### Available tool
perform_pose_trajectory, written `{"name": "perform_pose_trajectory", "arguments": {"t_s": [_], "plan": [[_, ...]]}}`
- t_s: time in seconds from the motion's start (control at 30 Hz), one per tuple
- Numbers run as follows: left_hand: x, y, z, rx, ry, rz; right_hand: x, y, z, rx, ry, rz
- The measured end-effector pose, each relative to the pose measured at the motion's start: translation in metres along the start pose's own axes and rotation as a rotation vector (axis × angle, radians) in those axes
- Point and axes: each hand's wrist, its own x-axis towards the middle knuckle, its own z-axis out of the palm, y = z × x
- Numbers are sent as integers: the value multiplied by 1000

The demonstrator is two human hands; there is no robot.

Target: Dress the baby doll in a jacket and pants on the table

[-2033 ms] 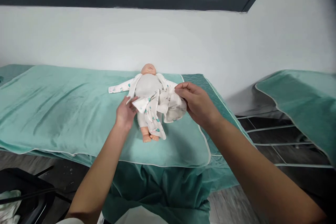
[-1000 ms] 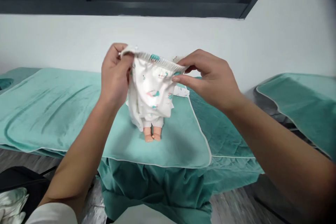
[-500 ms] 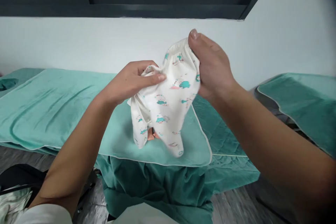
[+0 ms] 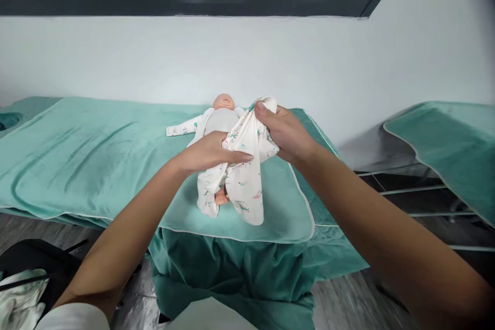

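White baby pants [image 4: 244,191] with green and pink prints hang from both of my hands above a baby doll. My left hand [image 4: 211,152] grips the cloth at the left side, thumb lying across its front. My right hand [image 4: 284,129] pinches the bunched upper edge at the right. Behind the pants the baby doll [image 4: 223,101] lies on its back on the green bed cover. It wears a white top with printed sleeves [image 4: 183,128], one stretched out to the left. One bare foot [image 4: 221,196] shows between the pant legs; most of the doll's lower body is hidden.
The doll lies on a mint-green sheet [image 4: 100,149] over a bed against the white wall. Darker green cloth [image 4: 232,268] drapes off the front edge. A second green-covered bed [image 4: 456,139] with metal rails stands at right. A black bag [image 4: 38,263] with cloth sits lower left.
Both hands have come down with the pants, and the right hand has moved in toward the left. The pants' upper part is now bunched, and the doll's head and sleeve have come into sight.
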Motion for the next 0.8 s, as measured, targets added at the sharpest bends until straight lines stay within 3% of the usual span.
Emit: {"name": "perform_pose_trajectory", "arguments": {"t_s": [0.1,0.23,0.3,0.43,0.53,0.6,0.67,0.8], "plan": [[5,-14,1,-143,159,81,-2,11,-5,27,4,39],[14,-33,1,-334,289,149,-12,23,-13,-88,-291,273],[17,-43,2,-393,318,129,-15,28,-14,-106,-358,363],[19,-56,3,-438,298,13,-11,42,-6,107,-46,269],[14,-57,0,-388,84,-116,-4,53,-1,256,149,182],[11,-57,-3,-376,-25,-162,-3,58,1,294,174,178],[11,-57,-5,-414,4,-137,-6,61,1,282,106,218],[17,-64,-4,-493,150,-41,-17,66,-2,123,-222,388]]}}
